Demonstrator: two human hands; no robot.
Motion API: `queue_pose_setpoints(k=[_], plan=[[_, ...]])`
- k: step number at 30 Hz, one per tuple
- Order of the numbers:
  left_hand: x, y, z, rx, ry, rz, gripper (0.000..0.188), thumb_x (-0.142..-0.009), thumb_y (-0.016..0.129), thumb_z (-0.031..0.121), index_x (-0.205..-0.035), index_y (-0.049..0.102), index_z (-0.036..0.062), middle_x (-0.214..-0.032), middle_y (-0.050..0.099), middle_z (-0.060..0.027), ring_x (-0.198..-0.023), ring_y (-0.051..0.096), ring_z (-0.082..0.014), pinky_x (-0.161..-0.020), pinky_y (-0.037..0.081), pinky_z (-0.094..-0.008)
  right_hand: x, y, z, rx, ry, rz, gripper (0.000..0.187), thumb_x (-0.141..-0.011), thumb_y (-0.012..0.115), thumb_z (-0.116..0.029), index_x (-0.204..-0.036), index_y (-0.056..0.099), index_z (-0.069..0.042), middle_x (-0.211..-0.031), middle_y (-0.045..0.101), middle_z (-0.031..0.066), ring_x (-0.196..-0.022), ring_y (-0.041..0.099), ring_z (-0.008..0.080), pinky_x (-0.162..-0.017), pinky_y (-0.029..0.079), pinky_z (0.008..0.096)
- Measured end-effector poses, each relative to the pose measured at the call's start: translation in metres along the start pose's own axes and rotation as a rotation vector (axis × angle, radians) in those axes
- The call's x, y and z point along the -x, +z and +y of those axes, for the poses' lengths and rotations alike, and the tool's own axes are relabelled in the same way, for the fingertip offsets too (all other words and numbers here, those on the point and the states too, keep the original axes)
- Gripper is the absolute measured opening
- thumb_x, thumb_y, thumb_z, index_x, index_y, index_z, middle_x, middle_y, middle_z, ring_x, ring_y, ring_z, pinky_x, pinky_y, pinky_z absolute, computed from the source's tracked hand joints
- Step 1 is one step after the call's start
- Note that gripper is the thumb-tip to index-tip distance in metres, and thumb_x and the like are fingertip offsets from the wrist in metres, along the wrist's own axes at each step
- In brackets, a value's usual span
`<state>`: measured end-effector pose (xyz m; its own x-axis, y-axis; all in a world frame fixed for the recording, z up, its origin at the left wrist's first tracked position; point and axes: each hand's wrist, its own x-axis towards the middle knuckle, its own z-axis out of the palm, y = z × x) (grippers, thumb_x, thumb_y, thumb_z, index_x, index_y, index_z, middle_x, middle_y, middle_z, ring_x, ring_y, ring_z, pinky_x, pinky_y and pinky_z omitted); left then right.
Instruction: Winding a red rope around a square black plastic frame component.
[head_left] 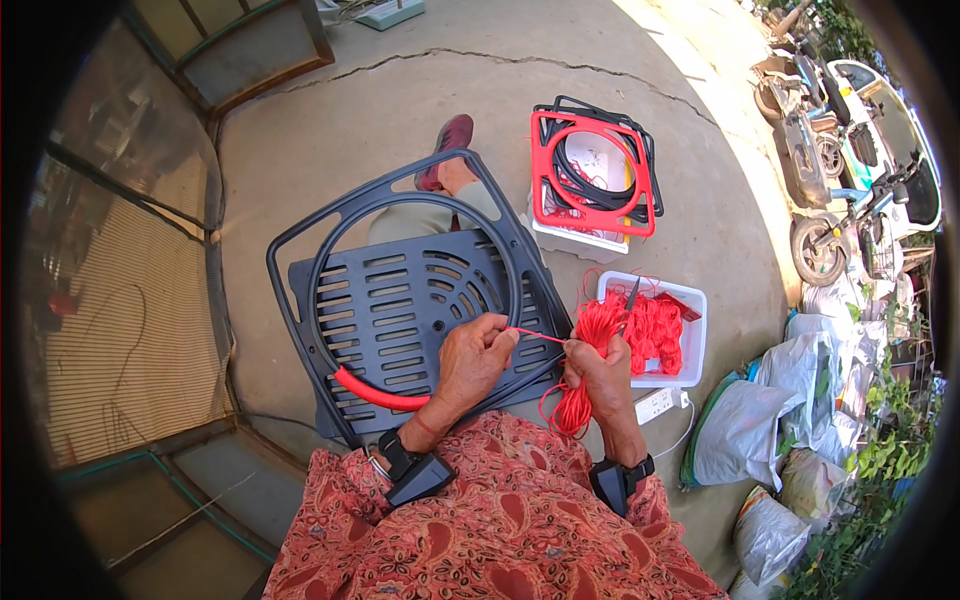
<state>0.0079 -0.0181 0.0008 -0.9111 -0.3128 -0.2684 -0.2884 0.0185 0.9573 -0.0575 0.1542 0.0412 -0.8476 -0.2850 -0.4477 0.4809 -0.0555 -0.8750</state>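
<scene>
My left hand (472, 362) is closed in a pinch on a thin red cord (537, 334), stretched taut between my hands. My right hand (602, 378) is wrapped round a bundle of red cord (598, 326), whose loops hang below the fist. A dark pointed tool (631, 298), perhaps scissors, sticks up at that hand; its handle is hidden. Across my lap lies a black frame (283, 262) with a round ring (516, 262) in it, over a black slotted board (375, 290). Red cord wrapping (380, 393) covers a short stretch of the ring beside my left wrist.
A white bin (697, 340) of red cord stands at the right, near a power strip (660, 403). Beyond it, red (592, 222) and black frames lie on a white box (575, 240). Filled sacks (745, 420) and parked scooters (830, 235) line the right; a screened panel (130, 320) stands left.
</scene>
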Motion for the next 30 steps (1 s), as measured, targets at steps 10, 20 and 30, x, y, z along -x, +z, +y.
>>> queue_pose_setpoints(k=[10,20,30], plan=[[-0.0008,0.0002,-0.0024,-0.017,0.023,0.007,0.018,-0.092,0.062,0.014,-0.099,0.064,-0.0032,-0.059,0.059,0.0008,-0.051,0.046,-0.0021,-0.045,0.034,-0.0217,-0.0019,-0.0001,0.003,-0.004,-0.005,-0.001,0.015,-0.081,0.064,-0.003,-0.093,0.054,-0.003,-0.064,0.052,0.0005,-0.045,0.046,0.0085,-0.043,0.035,0.0245],[-0.0007,-0.0009,-0.0017,-0.032,0.032,0.01,0.018,-0.092,0.062,0.012,-0.099,0.063,-0.0045,-0.059,0.059,0.0005,-0.053,0.048,-0.0027,-0.048,0.036,-0.0224,-0.0028,0.0028,0.0038,-0.017,-0.011,0.011,0.012,-0.083,0.063,-0.004,-0.09,0.053,-0.004,-0.06,0.048,-0.0005,-0.044,0.044,0.0094,-0.043,0.036,0.0253],[-0.0013,-0.0004,-0.0023,-0.064,0.048,0.013,0.018,-0.091,0.062,0.012,-0.097,0.063,-0.0048,-0.058,0.059,0.0,-0.053,0.048,-0.0029,-0.048,0.036,-0.0226,-0.0041,-0.0006,0.0076,-0.053,0.011,0.01,0.017,-0.081,0.064,-0.002,-0.095,0.054,-0.003,-0.064,0.052,0.0012,-0.045,0.045,0.0089,-0.042,0.035,0.0248]])
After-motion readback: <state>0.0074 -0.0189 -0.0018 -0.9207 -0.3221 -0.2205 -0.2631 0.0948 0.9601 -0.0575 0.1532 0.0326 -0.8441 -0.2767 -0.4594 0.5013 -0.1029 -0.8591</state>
